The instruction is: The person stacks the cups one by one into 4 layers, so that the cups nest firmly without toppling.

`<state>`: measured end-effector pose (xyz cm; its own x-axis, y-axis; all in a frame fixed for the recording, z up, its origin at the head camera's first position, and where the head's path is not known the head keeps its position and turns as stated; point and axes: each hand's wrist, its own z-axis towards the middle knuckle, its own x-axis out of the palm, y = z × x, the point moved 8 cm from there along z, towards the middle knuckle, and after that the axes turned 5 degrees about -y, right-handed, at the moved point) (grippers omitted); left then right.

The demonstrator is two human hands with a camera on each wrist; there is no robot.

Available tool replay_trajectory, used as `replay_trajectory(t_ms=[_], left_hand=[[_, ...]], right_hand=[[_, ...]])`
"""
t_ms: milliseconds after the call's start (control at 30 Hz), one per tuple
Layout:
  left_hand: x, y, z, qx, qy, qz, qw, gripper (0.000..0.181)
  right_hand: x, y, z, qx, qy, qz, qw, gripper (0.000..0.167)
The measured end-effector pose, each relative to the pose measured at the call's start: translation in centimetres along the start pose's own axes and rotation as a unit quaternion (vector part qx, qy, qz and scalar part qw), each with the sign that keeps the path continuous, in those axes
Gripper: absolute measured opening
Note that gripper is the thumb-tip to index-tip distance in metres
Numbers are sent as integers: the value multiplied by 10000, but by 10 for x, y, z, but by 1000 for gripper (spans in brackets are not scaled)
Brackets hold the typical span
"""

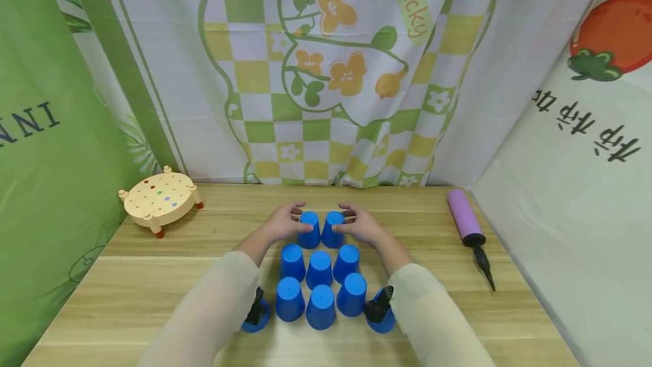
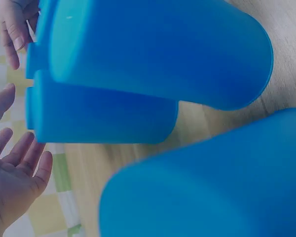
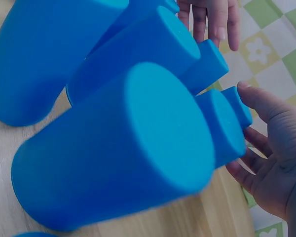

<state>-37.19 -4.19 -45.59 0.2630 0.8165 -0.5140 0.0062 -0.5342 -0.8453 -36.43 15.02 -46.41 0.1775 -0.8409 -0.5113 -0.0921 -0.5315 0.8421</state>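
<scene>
Blue cups stand upside down in rows on the wooden table. At the back, my left hand (image 1: pixel 283 223) is beside the left cup (image 1: pixel 308 231), its thumb in front and its fingers spread. Its palm and loose fingers (image 2: pixel 25 157) show apart from the cups in the left wrist view. My right hand (image 1: pixel 360 223) is around the back right cup (image 1: pixel 333 231), thumb in front, fingers loosely bent; whether it touches is hard to tell. Nearer stand a row of three cups, with a middle cup (image 1: pixel 319 270), and a front row including a centre cup (image 1: pixel 321 307).
Two outer cups, one at left (image 1: pixel 260 321) and one at right (image 1: pixel 383 321), are partly hidden by the wrist cameras. A round pegged board (image 1: pixel 162 198) on short legs sits at the back left. A purple hand pump (image 1: pixel 464 215) lies at the right. Curtains border the table (image 1: pixel 102 304).
</scene>
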Motion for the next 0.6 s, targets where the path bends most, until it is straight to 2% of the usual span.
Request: replay_trajectory(t_ms=[133,233,467,600], left_hand=[[-10,-9,-6,222,32,-145,9996,69],[-18,-10,-10,349,54,-225,9991,69],[-33,2,-27,459,158,-314,9983,72],[-34,12,-42,485,317,-326,9978,75]], right_hand=[[-10,4,-6,-90,-41,44,9999,67],[-17,5,-12,-159,-41,86,9998,67],[-28,3,-28,-423,-18,250,9988,67],[-29,2,-39,-619,76,299,9976,68]])
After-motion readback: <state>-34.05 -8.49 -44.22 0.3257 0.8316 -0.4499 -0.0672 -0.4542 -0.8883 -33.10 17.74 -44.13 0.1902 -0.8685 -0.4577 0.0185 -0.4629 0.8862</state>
